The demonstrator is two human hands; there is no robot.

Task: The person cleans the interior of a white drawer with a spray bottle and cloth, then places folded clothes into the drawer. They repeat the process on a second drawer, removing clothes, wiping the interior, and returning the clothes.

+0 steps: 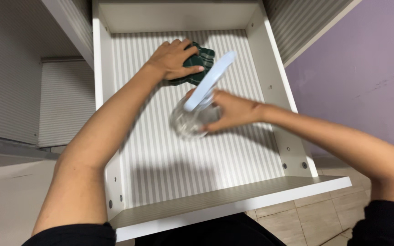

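Note:
An open white drawer (270,77) with a striped grey-and-white liner fills the middle of the head view. My left hand (172,58) presses a dark green checked cloth (201,61) onto the liner near the drawer's back. My right hand (233,109) grips a clear spray bottle (189,122) with a pale blue-white spray head (208,82), held tilted just above the liner, its nozzle reaching toward the cloth.
The drawer's white front panel (233,202) lies closest to me. Ribbed grey cabinet fronts (64,100) stand on the left, a purple wall (365,68) on the right, and beige floor tiles (315,218) show below.

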